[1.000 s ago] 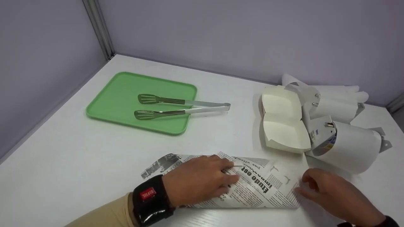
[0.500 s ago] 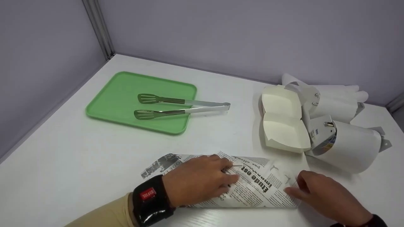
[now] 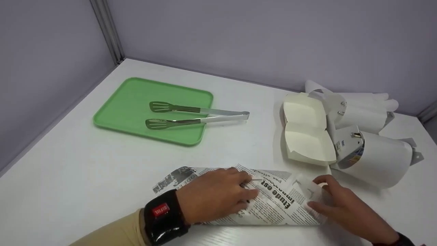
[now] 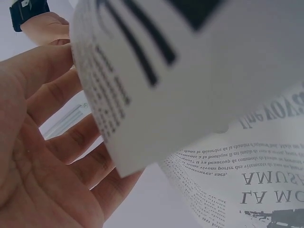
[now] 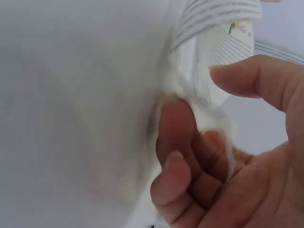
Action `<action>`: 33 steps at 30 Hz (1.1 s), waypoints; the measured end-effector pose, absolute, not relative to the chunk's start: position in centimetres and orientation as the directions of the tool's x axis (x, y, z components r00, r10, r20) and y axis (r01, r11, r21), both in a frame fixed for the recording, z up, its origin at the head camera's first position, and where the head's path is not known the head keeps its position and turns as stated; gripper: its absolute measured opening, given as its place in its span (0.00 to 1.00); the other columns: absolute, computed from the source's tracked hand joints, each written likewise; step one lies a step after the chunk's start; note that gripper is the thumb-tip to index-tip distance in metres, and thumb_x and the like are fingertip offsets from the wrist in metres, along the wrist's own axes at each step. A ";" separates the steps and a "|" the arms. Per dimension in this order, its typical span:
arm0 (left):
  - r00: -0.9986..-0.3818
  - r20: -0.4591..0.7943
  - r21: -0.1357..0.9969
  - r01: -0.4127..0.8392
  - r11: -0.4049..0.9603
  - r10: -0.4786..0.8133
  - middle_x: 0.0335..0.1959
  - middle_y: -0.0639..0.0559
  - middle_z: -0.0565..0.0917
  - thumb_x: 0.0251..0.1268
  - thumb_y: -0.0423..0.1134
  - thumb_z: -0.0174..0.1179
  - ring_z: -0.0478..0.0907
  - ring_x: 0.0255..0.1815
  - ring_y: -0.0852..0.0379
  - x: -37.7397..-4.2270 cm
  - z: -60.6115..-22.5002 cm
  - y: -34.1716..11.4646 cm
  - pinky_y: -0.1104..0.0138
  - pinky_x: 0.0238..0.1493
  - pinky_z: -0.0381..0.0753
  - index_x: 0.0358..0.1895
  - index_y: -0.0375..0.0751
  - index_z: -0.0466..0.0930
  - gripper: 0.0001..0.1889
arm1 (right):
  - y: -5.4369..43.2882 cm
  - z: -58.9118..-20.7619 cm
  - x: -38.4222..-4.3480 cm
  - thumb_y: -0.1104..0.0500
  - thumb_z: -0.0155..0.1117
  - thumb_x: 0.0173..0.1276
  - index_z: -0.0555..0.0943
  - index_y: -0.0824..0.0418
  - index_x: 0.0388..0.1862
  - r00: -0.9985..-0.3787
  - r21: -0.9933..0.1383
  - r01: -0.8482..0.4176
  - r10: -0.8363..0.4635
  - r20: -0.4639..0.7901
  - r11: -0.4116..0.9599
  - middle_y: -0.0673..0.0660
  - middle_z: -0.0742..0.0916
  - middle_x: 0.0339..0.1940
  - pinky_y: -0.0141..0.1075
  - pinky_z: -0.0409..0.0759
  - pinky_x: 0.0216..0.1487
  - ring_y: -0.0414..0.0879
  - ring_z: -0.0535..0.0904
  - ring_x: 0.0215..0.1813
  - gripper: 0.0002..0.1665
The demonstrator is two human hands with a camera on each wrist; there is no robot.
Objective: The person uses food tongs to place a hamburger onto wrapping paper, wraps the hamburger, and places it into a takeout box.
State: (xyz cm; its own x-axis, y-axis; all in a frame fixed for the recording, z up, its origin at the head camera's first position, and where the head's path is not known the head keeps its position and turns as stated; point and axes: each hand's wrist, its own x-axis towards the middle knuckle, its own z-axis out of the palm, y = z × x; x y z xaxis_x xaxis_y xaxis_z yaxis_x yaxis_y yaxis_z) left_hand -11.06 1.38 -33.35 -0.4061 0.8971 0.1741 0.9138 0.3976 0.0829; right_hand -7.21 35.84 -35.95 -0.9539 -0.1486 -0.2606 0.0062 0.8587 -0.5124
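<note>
A sheet of newspaper-print wrapping paper (image 3: 273, 201) lies folded in a long flat shape near the front of the table. My left hand (image 3: 215, 194) rests on its middle, fingers bent over the print; in the left wrist view those fingers (image 4: 76, 142) are loosely extended along a raised paper edge. At the paper's right end, my right hand (image 3: 348, 208) has a thin white flap between its parted thumb and index finger. The right wrist view shows the fingers (image 5: 175, 128) curled at this flap, with the thumb standing apart. Anything inside the folded paper is hidden.
A green tray (image 3: 119, 99) bears metal tongs (image 3: 222, 115), whose handles reach past its right edge. An open white clamshell box (image 3: 307, 140) stands behind the right hand. Beside it lie two white cylindrical holders (image 3: 382, 157) with metal brackets. Grey walls border the table behind and left.
My right hand has moved a little left onto the paper's right end, and its index finger has spread up from the thumb, lifting the flap. The left hand has stayed put.
</note>
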 end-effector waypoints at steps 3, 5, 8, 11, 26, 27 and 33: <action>-0.409 0.170 0.086 0.913 0.400 0.897 0.61 0.49 0.83 0.76 0.48 0.56 0.81 0.60 0.55 -11.1 -33.3 1.5 0.63 0.62 0.82 0.57 0.56 0.82 0.13 | 35.8 -36.0 -7.1 0.49 0.66 0.71 0.73 0.61 0.49 -0.960 -0.495 0.005 -0.135 -0.246 0.869 0.56 0.81 0.35 0.32 0.72 0.36 0.40 0.74 0.39 0.20; -0.407 0.172 0.084 0.913 0.399 0.897 0.61 0.49 0.83 0.76 0.48 0.56 0.81 0.60 0.55 -11.1 -33.4 1.5 0.63 0.62 0.82 0.57 0.56 0.82 0.13 | 35.9 -35.9 -7.1 0.50 0.65 0.72 0.74 0.60 0.38 -0.961 -0.490 0.018 -0.121 -0.249 0.871 0.50 0.73 0.26 0.30 0.67 0.29 0.38 0.70 0.30 0.15; -0.406 0.179 0.079 0.914 0.398 0.896 0.61 0.49 0.83 0.76 0.48 0.56 0.82 0.60 0.55 -11.1 -33.4 1.4 0.63 0.60 0.82 0.57 0.56 0.82 0.13 | 36.2 -35.4 -7.2 0.49 0.64 0.73 0.72 0.59 0.28 -0.951 -0.466 0.070 -0.083 -0.298 0.882 0.49 0.70 0.20 0.31 0.66 0.24 0.39 0.68 0.25 0.19; -0.405 0.184 0.077 0.914 0.398 0.896 0.62 0.49 0.83 0.76 0.48 0.57 0.82 0.60 0.54 -11.1 -33.5 1.4 0.63 0.60 0.83 0.57 0.56 0.82 0.13 | 36.7 -34.9 -7.2 0.48 0.63 0.74 0.73 0.59 0.26 -0.925 -0.456 0.093 -0.093 -0.369 0.885 0.49 0.72 0.19 0.31 0.68 0.24 0.41 0.70 0.24 0.21; -0.414 0.130 0.065 0.910 0.409 0.901 0.69 0.54 0.78 0.78 0.48 0.53 0.79 0.66 0.55 -11.1 -33.3 1.6 0.62 0.68 0.76 0.61 0.57 0.81 0.15 | 36.1 -34.0 -6.9 0.50 0.52 0.81 0.77 0.58 0.31 -0.946 -0.461 0.061 -0.097 -0.311 0.885 0.50 0.77 0.25 0.31 0.68 0.29 0.39 0.70 0.29 0.20; -0.409 0.131 0.057 0.913 0.405 0.903 0.69 0.53 0.78 0.78 0.48 0.53 0.79 0.66 0.55 -11.1 -33.3 1.6 0.62 0.68 0.76 0.61 0.57 0.81 0.15 | 35.9 -34.0 -6.9 0.50 0.51 0.82 0.77 0.58 0.31 -0.948 -0.464 0.064 -0.091 -0.304 0.884 0.50 0.77 0.26 0.31 0.68 0.30 0.39 0.70 0.29 0.19; -0.388 0.134 0.014 0.921 0.390 0.912 0.68 0.53 0.79 0.79 0.48 0.52 0.80 0.65 0.56 -11.2 -33.3 1.9 0.63 0.68 0.77 0.63 0.57 0.80 0.16 | 35.2 -33.5 -6.7 0.52 0.51 0.82 0.73 0.60 0.31 -0.970 -0.532 0.068 -0.069 -0.234 0.844 0.50 0.70 0.24 0.32 0.67 0.27 0.40 0.68 0.27 0.18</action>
